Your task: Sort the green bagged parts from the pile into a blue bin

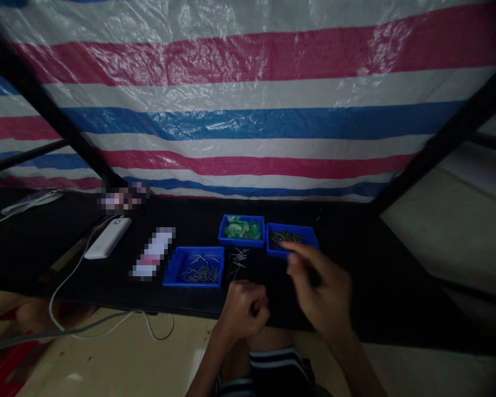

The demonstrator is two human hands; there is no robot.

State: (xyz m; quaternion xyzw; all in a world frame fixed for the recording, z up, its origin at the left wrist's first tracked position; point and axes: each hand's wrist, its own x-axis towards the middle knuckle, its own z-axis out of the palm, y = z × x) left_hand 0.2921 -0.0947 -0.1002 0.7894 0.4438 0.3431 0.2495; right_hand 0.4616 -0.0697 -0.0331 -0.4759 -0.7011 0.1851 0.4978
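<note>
My left hand (247, 309) is closed at the table's front edge, its fingers curled; what it holds, if anything, is hidden. Over the right blue tray (314, 238) reaches my right hand (320, 284), slightly blurred, with index finger and thumb apart and nothing visible between them. Small brass-coloured pieces (287, 237) lie in that tray. Beside it, a second blue tray (242, 241) holds green plastic packets (243, 228). Thin metal pins (202, 273) fill part of the left blue tray (173, 267). More loose pins (237, 259) lie on the black table between the trays.
A white power bank (108, 238) with a cable lies at the left of the black table (355, 231), near a blurred-out card (152, 253). Behind stands a striped plastic sheet (248, 121) between dark frame bars. Part of another person (37, 314) shows at the lower left.
</note>
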